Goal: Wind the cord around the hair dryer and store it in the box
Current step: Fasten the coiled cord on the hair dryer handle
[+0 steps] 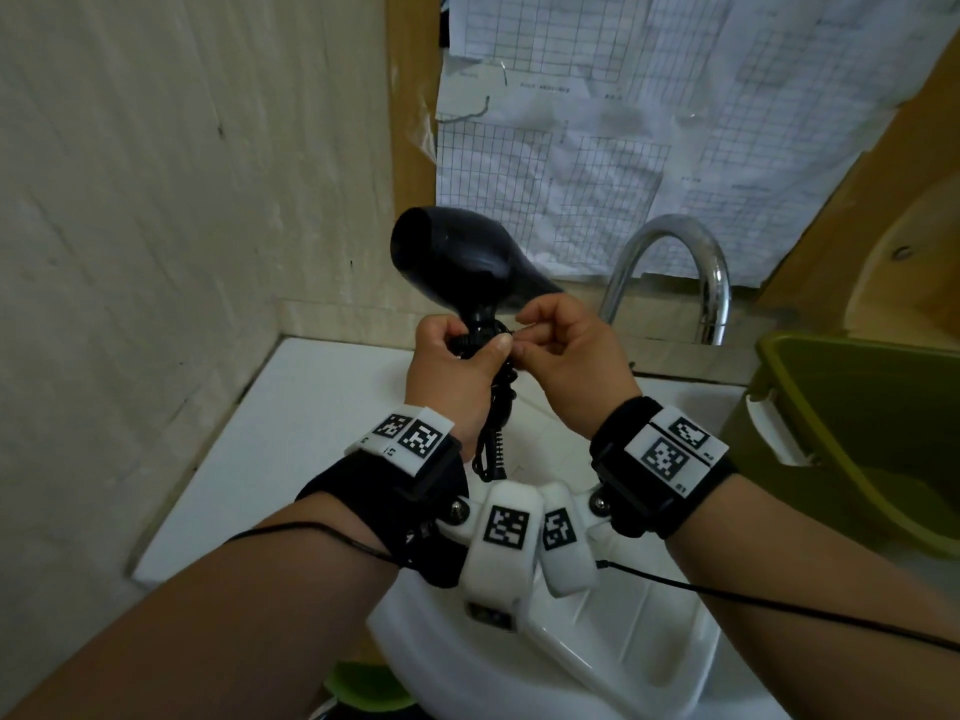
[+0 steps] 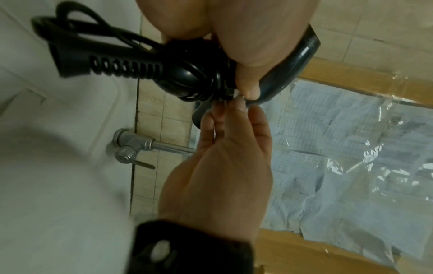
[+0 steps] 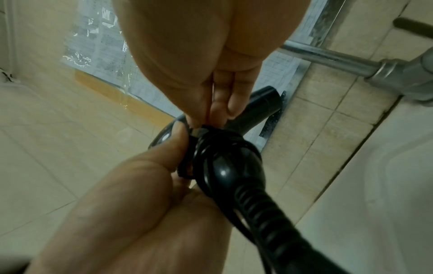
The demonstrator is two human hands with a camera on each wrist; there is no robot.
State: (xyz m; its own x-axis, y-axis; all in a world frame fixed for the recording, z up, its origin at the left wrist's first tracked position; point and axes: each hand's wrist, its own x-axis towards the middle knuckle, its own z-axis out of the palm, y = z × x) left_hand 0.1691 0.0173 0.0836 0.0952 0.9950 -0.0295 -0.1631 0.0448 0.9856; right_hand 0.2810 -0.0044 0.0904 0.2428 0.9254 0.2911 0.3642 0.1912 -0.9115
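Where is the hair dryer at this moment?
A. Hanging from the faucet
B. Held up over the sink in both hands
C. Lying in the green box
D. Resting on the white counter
B: the left hand grips the hair dryer by its cord-wrapped handle and the right hand pinches the cord, above the sink; the green box stands apart.

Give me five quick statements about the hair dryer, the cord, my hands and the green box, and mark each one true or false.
1. The left hand grips the hair dryer by its handle. True.
2. The hair dryer lies inside the green box. False: it is held up in the air, over the white sink.
3. The right hand pinches the cord at the handle. True.
4. The cord is coiled around the faucet. False: it is looped around the dryer's handle.
5. The green box stands to the left of the hands. False: it stands to their right.
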